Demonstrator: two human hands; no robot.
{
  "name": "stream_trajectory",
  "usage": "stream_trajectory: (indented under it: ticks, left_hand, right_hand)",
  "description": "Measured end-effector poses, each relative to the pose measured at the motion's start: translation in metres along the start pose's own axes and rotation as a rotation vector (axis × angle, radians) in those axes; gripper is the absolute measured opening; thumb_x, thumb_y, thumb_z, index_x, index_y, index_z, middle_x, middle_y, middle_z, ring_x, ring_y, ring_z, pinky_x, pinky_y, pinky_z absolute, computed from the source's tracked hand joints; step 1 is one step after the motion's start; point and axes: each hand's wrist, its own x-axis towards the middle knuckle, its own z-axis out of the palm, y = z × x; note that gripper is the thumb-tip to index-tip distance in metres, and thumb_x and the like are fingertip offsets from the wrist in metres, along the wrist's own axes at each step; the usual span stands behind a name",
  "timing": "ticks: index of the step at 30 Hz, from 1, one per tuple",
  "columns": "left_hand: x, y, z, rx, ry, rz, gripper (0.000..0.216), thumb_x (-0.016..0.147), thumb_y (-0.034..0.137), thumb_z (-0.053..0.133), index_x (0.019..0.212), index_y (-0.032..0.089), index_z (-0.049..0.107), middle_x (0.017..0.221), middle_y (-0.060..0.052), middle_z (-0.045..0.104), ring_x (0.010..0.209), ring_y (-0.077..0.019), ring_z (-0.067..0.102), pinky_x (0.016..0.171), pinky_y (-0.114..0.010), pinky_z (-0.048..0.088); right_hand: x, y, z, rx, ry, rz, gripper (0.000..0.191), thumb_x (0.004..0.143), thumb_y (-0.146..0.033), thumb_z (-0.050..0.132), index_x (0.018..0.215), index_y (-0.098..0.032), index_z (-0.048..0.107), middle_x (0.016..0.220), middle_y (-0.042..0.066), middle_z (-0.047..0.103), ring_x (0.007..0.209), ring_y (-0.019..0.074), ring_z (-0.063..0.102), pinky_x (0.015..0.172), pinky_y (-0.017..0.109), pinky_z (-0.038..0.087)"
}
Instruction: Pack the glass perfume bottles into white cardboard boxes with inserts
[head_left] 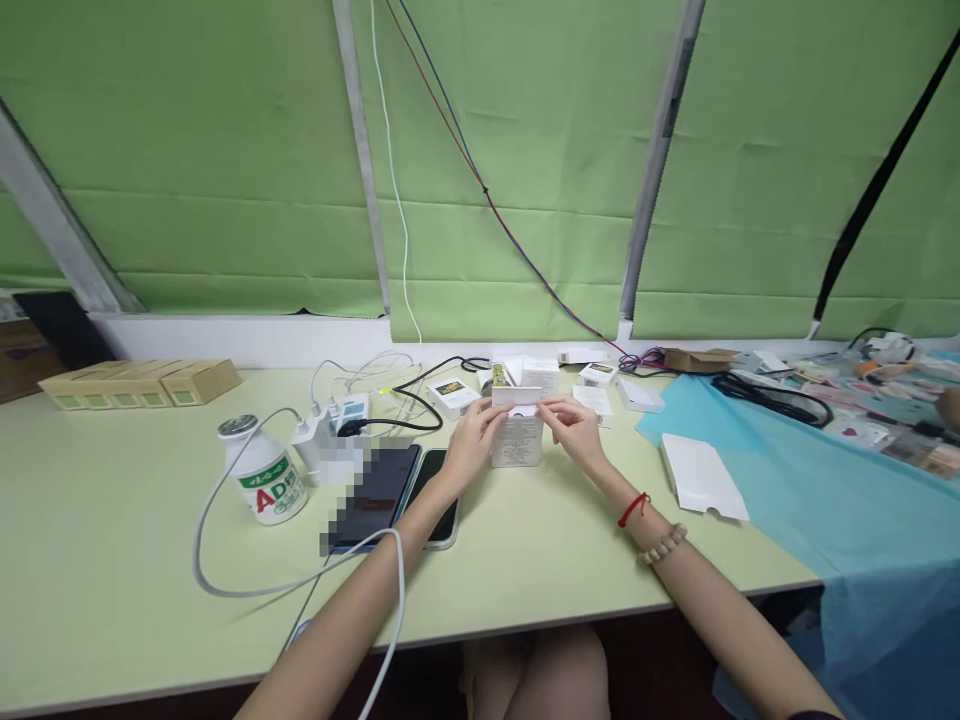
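Observation:
A small white box [517,445] with fine print on its front stands upright on the table, its top flap [517,396] raised. My left hand [474,437] grips the box's upper left edge, fingers closed against it. At the upper right corner, my right hand [574,430] pinches the box edge near the flap. What lies inside the box is hidden. Just behind it are more white boxes [540,372], and a flat white box with a dark picture [452,396] lies to the left of them.
A phone [444,525] and a dark tablet-like device [379,490] lie by my left forearm. Left of them stand a power strip [319,448], a white bottle [262,475] and a looping cable [199,545]. Brown boxes [142,385], a white carton [701,475] and blue sheeting [825,480] flank the workspace.

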Motion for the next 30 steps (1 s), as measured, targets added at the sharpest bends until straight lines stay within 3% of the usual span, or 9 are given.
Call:
stream_trajectory:
  ticks: [4,7,11,13,15,18,20,25,30]
  left_hand:
    - [-0.005,0.001,0.004,-0.059,0.106,0.06,0.021,0.089,0.03,0.049,0.094,0.022,0.068,0.116,-0.007,0.051,0.112,-0.0222,0.05,0.078,-0.027,0.052]
    - [-0.007,0.003,0.008,-0.128,0.102,0.083,0.022,0.087,0.03,0.048,0.09,0.02,0.067,0.119,-0.007,0.053,0.115,-0.0225,0.049,0.08,-0.029,0.053]
    - [-0.008,0.006,0.013,-0.232,0.068,0.045,0.02,0.083,0.034,0.053,0.087,0.018,0.064,0.124,-0.009,0.052,0.122,-0.0255,0.043,0.079,-0.03,0.053]
    - [-0.009,0.008,0.014,-0.264,0.049,0.021,0.018,0.081,0.034,0.055,0.085,0.017,0.061,0.125,-0.009,0.052,0.122,-0.0266,0.044,0.077,-0.03,0.052]
    - [-0.009,0.01,0.015,-0.276,0.036,0.008,0.017,0.081,0.033,0.055,0.084,0.017,0.058,0.125,-0.009,0.051,0.122,-0.0266,0.044,0.076,-0.028,0.052]
    - [-0.011,0.009,0.017,-0.273,0.025,0.004,0.014,0.083,0.031,0.053,0.087,0.018,0.055,0.129,-0.009,0.048,0.12,-0.0256,0.046,0.07,-0.024,0.051]
    - [-0.012,0.007,0.018,-0.251,0.024,0.02,0.012,0.084,0.028,0.052,0.09,0.019,0.054,0.129,-0.008,0.048,0.118,-0.0247,0.048,0.069,-0.023,0.051]
    - [-0.015,0.003,0.022,-0.15,0.07,0.089,0.011,0.086,0.021,0.048,0.094,0.021,0.056,0.121,-0.006,0.054,0.122,-0.0231,0.044,0.084,-0.027,0.05]
    - [-0.018,0.011,0.024,0.011,0.034,0.11,0.014,0.09,0.025,0.045,0.1,0.021,0.054,0.134,-0.006,0.042,0.12,-0.023,0.045,0.089,-0.03,0.048]
  right_hand:
    - [0.0,-0.001,-0.004,0.006,0.059,0.121,0.042,0.075,-0.052,0.062,0.06,-0.013,0.062,0.074,0.006,0.063,0.035,0.0035,0.038,0.036,0.023,0.031]
    - [0.001,0.001,-0.004,0.02,0.094,0.188,0.04,0.071,-0.053,0.064,0.079,-0.014,0.061,0.083,0.005,0.063,0.039,0.0038,0.042,0.038,0.021,0.033]
    - [0.002,0.002,-0.001,0.088,0.046,0.189,0.057,0.069,-0.052,0.066,0.113,-0.02,0.049,0.113,0.008,0.055,0.045,0.0027,0.046,0.036,0.018,0.032]
    - [0.001,0.0,0.0,0.12,-0.012,0.188,0.057,0.075,-0.055,0.059,0.119,-0.021,0.048,0.103,0.006,0.058,0.04,0.002,0.041,0.035,0.019,0.03]
    - [0.001,-0.002,0.0,0.113,-0.058,0.19,0.052,0.08,-0.058,0.052,0.115,-0.019,0.053,0.073,0.0,0.058,0.036,0.0036,0.035,0.035,0.019,0.03]
    - [0.0,-0.003,-0.002,0.111,-0.092,0.208,0.054,0.08,-0.062,0.048,0.108,-0.017,0.059,0.045,-0.006,0.039,0.036,0.0081,0.035,0.038,0.021,0.036]
    - [0.0,-0.003,-0.003,0.121,-0.08,0.208,0.057,0.078,-0.064,0.048,0.106,-0.016,0.061,0.043,-0.006,0.037,0.038,0.0101,0.039,0.041,0.023,0.04]
    - [0.0,-0.006,-0.004,0.063,-0.013,0.156,0.052,0.075,-0.063,0.053,0.087,-0.014,0.068,0.048,-0.003,0.042,0.042,0.0099,0.042,0.041,0.024,0.042]
    - [-0.003,-0.014,-0.003,0.032,-0.01,0.095,0.045,0.077,-0.057,0.055,0.085,-0.015,0.069,0.055,-0.001,0.046,0.045,0.0089,0.043,0.041,0.023,0.043]
